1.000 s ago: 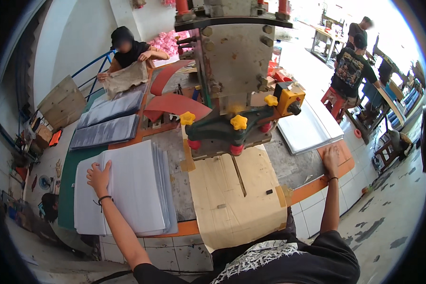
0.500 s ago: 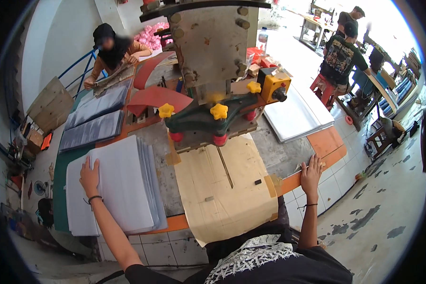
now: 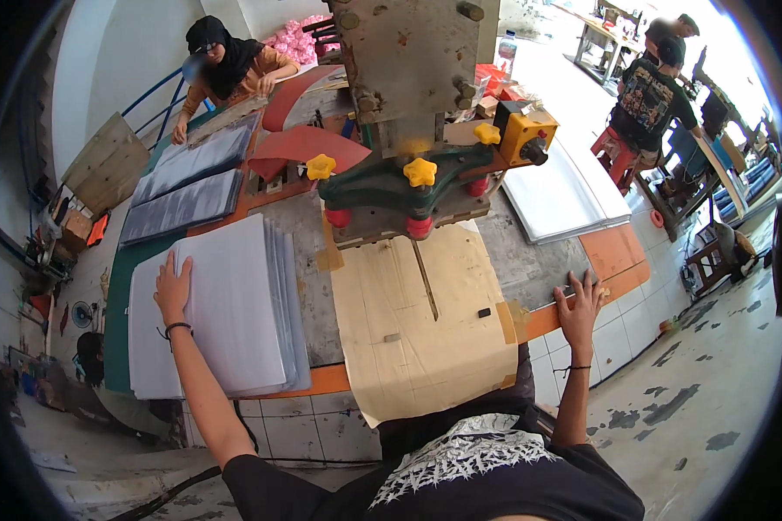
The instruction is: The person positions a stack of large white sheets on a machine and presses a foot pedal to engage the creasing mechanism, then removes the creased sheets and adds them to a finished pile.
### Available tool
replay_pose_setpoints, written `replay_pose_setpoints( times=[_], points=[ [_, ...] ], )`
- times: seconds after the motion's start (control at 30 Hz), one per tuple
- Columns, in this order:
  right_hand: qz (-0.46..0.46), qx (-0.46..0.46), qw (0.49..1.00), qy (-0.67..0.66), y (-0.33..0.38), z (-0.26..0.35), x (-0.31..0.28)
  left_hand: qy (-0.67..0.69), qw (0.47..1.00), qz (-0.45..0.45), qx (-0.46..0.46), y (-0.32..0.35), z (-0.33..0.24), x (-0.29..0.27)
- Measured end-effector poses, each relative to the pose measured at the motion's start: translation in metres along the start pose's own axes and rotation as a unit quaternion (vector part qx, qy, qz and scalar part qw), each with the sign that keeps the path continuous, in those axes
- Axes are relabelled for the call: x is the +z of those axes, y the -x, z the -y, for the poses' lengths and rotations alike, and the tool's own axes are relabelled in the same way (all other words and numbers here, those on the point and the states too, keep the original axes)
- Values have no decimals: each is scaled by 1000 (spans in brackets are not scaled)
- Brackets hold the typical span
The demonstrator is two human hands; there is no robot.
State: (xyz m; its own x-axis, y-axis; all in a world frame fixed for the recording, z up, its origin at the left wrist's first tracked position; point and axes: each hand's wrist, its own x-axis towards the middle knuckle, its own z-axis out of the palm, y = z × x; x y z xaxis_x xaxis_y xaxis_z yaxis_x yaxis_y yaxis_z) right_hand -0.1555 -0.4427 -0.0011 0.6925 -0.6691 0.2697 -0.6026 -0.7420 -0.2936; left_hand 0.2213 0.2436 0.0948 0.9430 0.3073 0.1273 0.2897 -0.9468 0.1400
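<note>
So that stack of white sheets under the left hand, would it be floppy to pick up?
Probably. The stack of white sheets looks thin-layered, its fanned edges suggesting single sheets would bend. The whole pile seems heavy. The left hand lies flat on it, and the glossy-looking sheets may slide.

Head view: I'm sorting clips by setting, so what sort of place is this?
Likely a small workshop: a heavy press machine on a tiled bench, a stack of white sheets, and other people working nearby.

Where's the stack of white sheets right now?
Head view: the stack of white sheets lies on the worktop's left side, under the left hand, beside the cardboard sheet.
</note>
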Motion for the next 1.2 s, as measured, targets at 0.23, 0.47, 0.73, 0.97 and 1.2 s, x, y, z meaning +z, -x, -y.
replay_pose_setpoints(
  times=[0.23,0.47,0.73,0.97,1.2],
  points=[
    [-53,-51,995,-71,15,11,5,20,1000,-10,16,-6,7,6],
    [-44,-62,985,-154,-1,-9,-13,21,1000,-17,16,-3,4,6],
    [-55,-72,984,-151,-5,-12,-1,29,999,-28,16,0,1,4],
    [-70,-109,979,-159,-5,-15,2,26,999,-33,3,3,-2,1],
    [-36,-116,973,-194,-4,-24,4,28,999,-42,6,2,-1,3]
  ],
)
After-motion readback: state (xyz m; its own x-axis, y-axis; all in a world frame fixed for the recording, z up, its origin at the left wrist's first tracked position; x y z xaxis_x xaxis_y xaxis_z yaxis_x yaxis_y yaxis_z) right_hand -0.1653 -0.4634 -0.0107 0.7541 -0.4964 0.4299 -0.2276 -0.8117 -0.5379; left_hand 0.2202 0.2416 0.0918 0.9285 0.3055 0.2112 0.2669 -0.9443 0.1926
